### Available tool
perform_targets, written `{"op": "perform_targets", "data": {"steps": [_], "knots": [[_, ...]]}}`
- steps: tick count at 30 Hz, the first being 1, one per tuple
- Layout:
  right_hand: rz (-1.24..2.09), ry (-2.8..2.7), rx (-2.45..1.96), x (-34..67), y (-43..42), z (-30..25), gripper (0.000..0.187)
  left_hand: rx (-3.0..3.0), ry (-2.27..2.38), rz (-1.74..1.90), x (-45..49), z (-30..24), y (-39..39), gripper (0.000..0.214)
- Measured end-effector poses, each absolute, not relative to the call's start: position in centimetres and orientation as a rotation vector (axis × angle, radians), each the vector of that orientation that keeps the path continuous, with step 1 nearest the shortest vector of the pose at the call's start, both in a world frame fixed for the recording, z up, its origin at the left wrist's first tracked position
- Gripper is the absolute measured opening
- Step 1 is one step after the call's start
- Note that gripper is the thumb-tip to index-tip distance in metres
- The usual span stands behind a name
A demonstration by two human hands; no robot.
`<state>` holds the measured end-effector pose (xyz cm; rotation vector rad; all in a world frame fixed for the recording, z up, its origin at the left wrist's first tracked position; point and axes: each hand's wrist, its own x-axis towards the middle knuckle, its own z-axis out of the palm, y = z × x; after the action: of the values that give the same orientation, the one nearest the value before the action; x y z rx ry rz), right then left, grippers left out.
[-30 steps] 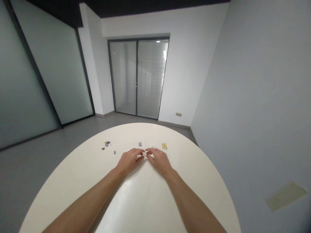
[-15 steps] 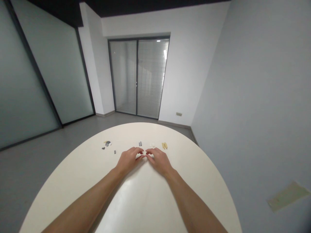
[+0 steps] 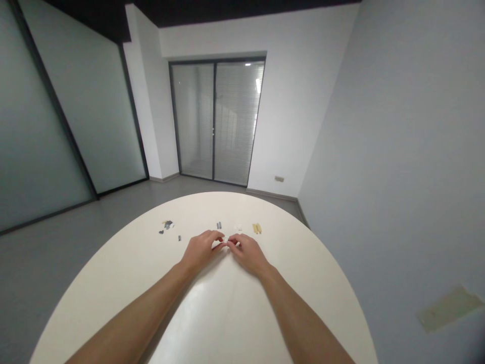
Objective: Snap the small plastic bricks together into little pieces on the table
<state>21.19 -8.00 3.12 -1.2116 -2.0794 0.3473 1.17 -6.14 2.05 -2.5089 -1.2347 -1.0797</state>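
My left hand [image 3: 204,246] and my right hand [image 3: 246,250] meet over the middle of the table, fingertips almost touching. Between them shows a small white piece [image 3: 226,238], mostly covered by the fingers; its kind is too small to make out. Both hands are closed in a pinch around it. Just beyond my left hand lie two small grey strips [image 3: 219,225]. Some small white pieces [image 3: 238,227] rest behind my right hand, with tan-yellow strips [image 3: 256,228] to their right.
A round white table [image 3: 227,313] bears everything. At its left lies a little pile of grey, yellow and white bits [image 3: 167,224], a dark bit [image 3: 161,232] by it, and a single grey piece [image 3: 179,238]. A grey wall [image 3: 397,151] rises at the right.
The fingers of my right hand have drawn slightly closer together around the small white piece. My left hand stays almost still, and the pieces on the table have not moved.
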Motion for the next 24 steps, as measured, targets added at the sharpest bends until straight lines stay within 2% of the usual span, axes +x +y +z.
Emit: {"op": "perform_targets", "data": {"steps": [12, 24], "knots": [[0.41, -2.014, -1.182, 21.18, -7.78, 2.74, 0.012, -2.553, -1.207, -1.069, 1.26, 2.34, -6.44, 0.017], [0.445, -2.023, -1.183, 21.07, -7.8, 2.86, 0.011, -2.648, -1.066, -1.032, 1.32, 2.57, -6.54, 0.026]]}}
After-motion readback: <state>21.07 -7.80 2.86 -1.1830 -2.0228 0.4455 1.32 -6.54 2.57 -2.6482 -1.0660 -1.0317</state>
